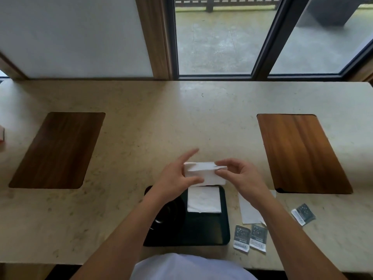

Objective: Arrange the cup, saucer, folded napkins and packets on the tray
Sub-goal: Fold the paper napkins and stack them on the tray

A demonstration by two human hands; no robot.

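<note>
A black tray (203, 229) lies at the counter's near edge. A folded white napkin (203, 200) rests on its far right part. Something dark and round (161, 217), perhaps the cup and saucer, sits on the tray's left, mostly hidden by my left forearm. Just beyond the tray's far edge, both hands hold a second white napkin (201, 171). My left hand (177, 176) grips its left end with the index finger stretched out. My right hand (240, 174) pinches its right end. Another napkin (249, 211) lies flat right of the tray. Two grey packets (250, 238) and a third packet (303, 214) lie on the counter.
The beige stone counter (153, 126) runs wall to wall. One dark wooden inlay (58, 150) is set in it on the left, another wooden inlay (302, 152) on the right. A window (218, 37) stands behind. A small pale object (1, 136) shows at the left edge.
</note>
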